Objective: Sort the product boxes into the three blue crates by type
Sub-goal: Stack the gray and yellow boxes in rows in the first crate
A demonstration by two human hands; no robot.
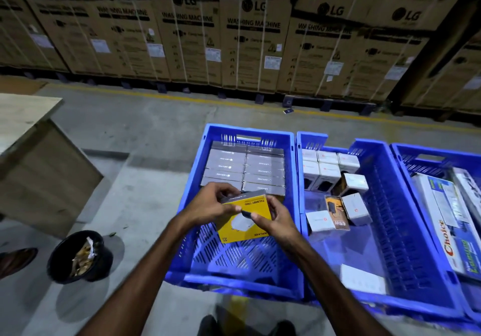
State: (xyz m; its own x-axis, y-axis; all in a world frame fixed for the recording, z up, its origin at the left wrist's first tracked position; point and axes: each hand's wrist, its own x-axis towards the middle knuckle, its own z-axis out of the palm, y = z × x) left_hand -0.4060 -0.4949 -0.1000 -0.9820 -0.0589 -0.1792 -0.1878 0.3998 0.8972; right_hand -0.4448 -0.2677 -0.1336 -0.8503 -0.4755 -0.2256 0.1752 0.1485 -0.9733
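A worker holds a yellow product box [244, 217] in both hands above the left blue crate [235, 282] on a warehouse floor.

The left hand [210, 203] and right hand [273, 218] pinch its edges, thumbs on its face; grey boxes [244, 170] fill the crate's far end, white boxes [329, 173] sit in the middle crate [385, 221], and stacked washing-machine cartons [234, 41] stand behind.

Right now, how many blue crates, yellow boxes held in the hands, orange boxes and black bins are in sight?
Blue crates: 3 (left crate, middle crate, right crate)
Yellow box, gripped by left hand and right hand: 1
Orange box in the middle crate: 1
Black bin on the floor: 1
Total: 6
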